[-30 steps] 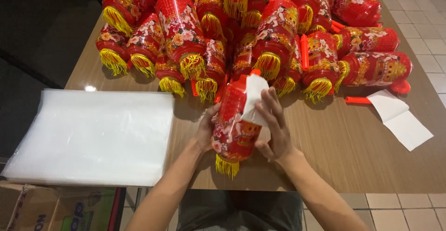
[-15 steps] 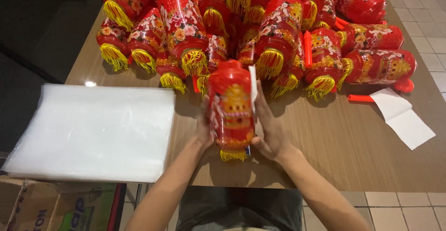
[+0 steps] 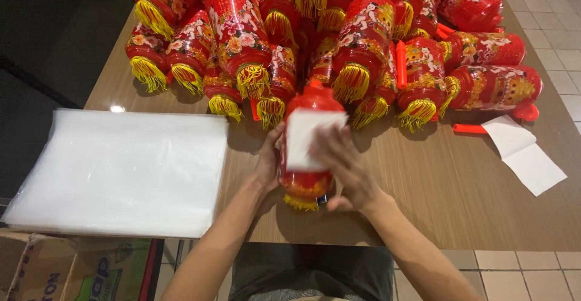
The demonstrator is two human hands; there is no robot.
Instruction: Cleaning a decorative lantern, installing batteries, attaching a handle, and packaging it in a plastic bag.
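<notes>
Nearest us, over the table's front edge, we hold a red lantern (image 3: 307,183) between both hands – it points away from us, its yellow fringe at the near end. Our left hand (image 3: 268,163) is curled around the lantern's left side, fingers wrapped against its body. Our right hand (image 3: 344,166) is closed loosely over the right side, its fingers (image 3: 330,147) spread across a white paper slip (image 3: 305,139) that lies on top of the lantern; we cannot tell whether they pinch the slip or only press it down.

To the left, a flat stack of clear plastic bags (image 3: 124,171) rests on the wooden table (image 3: 442,204), overhanging the near edge above a cardboard box (image 3: 66,268) on the floor. To the right lie two white paper sheets (image 3: 523,153), and just beside them a loose red plastic stick (image 3: 469,129).

Farther back, a heap of red lanterns (image 3: 339,41) with yellow fringes fills the far side of the table – most lie on their sides, tassels pointing towards us.
</notes>
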